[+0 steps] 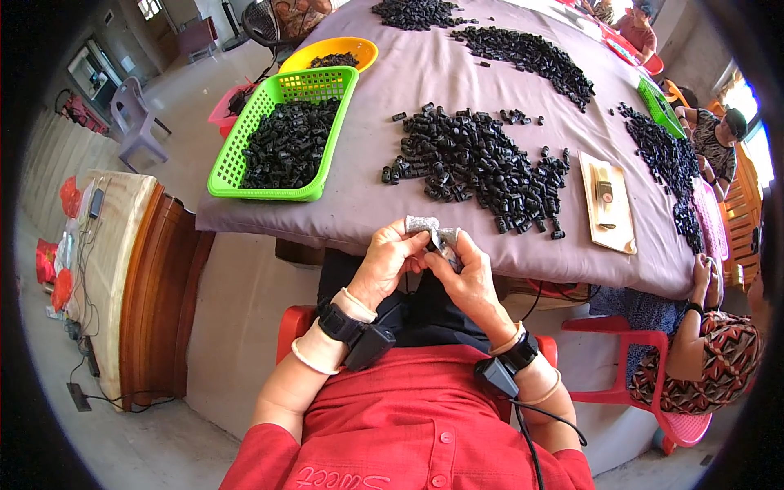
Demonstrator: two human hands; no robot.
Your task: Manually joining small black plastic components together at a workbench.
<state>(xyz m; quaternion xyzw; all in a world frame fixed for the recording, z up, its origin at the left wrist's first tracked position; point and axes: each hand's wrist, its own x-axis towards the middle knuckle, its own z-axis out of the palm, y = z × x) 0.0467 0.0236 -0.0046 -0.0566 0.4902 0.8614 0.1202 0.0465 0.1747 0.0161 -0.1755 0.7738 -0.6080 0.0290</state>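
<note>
Just off the near table edge, my left hand (385,260) and my right hand (465,276) meet with their fingertips pinched together. Between them is a small black plastic piece (436,242), mostly hidden by the fingers. Grey speckled covering wraps the tips of both index fingers. In front of my hands, a loose heap of short black cylindrical plastic parts (478,163) lies on the mauve cloth-covered table (371,175). To the left, a green slotted basket (219,181) holds many similar black pieces.
A yellow basin (366,51) with dark bits stands behind the basket. A tan board (614,224) with a small object on it lies at right. More black heaps (535,61) spread farther back. Another person's hands (707,278) are at the right edge, beside a red chair (608,327).
</note>
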